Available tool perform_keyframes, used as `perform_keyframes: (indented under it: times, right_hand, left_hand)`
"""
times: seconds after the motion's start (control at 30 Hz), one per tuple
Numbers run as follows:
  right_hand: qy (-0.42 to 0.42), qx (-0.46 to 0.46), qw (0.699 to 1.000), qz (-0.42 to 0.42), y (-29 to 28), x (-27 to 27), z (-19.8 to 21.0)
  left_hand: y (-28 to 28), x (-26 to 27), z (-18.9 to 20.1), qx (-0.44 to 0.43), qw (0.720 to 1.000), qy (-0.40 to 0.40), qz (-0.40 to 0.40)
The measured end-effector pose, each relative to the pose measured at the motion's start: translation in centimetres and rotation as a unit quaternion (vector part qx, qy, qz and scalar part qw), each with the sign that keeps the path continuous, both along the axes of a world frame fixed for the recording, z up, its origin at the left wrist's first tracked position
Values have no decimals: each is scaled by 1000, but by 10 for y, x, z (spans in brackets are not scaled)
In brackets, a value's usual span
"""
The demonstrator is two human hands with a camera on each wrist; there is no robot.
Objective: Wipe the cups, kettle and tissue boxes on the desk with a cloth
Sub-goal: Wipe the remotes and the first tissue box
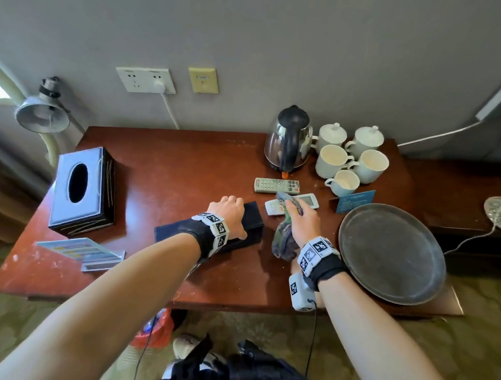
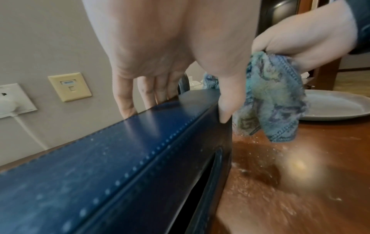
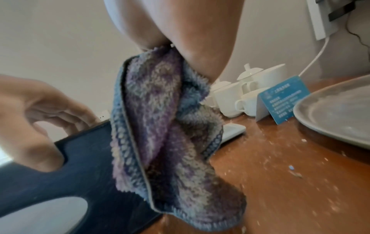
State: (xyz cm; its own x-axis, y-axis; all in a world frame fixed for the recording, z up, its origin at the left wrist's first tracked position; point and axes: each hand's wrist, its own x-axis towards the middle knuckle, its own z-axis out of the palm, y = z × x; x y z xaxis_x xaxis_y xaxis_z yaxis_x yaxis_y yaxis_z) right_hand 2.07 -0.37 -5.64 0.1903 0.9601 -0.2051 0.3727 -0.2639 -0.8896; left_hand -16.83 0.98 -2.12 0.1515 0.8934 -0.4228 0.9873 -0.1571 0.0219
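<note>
A dark blue tissue box (image 1: 252,220) lies on its side mid-desk. My left hand (image 1: 236,218) grips it from above, fingers (image 2: 128,109) over the far edge and thumb on the near face. My right hand (image 1: 297,218) holds a bunched blue-purple cloth (image 1: 283,241), which hangs beside the box's right end (image 3: 80,158); I cannot tell if they touch. A second, upright tissue box (image 1: 82,187) stands at the left. The steel kettle (image 1: 289,139) and several white cups (image 1: 349,163), two of them lidded, are at the back right.
Two remotes (image 1: 276,186) lie beyond my right hand. A blue card (image 1: 354,201) stands next to a large grey round tray (image 1: 391,252) at the right. An acrylic sign (image 1: 83,252) sits front left, and crumbs speckle the wood (image 3: 280,174).
</note>
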Motion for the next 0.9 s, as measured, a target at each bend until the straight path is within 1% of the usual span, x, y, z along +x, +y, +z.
perform_keyframes:
  times: [0.07, 0.2, 0.27, 0.33, 0.43, 0.5, 0.57, 0.67, 0.7, 0.8, 0.9]
  right_hand:
    - [5, 16, 1000, 11, 6, 0, 13]
    - [13, 70, 997, 29, 23, -3, 40]
    - [32, 95, 995, 24, 34, -4, 51]
    - [39, 114, 992, 22, 43, -6, 65]
    - [28, 137, 989, 39, 53, -16, 89]
    - [-3, 147, 987, 65, 58, -26, 100]
    - [-54, 137, 983, 106, 62, -36, 103]
    - [-165, 105, 965, 173, 60, -57, 95]
    - [-188, 113, 959, 178, 58, -63, 92]
    - [-214, 156, 948, 175, 48, -84, 88]
    - [-235, 230, 917, 225, 29, -112, 83]
  left_hand:
    - [3, -1, 7, 21, 999, -22, 12]
    - [11, -12, 41, 89, 987, -115, 63]
    - [12, -20, 59, 113, 975, -168, 92]
    - [12, -30, 70, 126, 959, -225, 114]
    - [8, -44, 69, 133, 933, -298, 153]
    - [5, -53, 63, 134, 911, -344, 185]
    - [0, -59, 56, 132, 895, -373, 208]
    - [-9, -66, 42, 115, 888, -389, 216]
    - [-11, -67, 38, 116, 885, -395, 217]
    - [-18, -75, 30, 132, 872, -411, 231]
    - [-23, -89, 23, 140, 857, -432, 241]
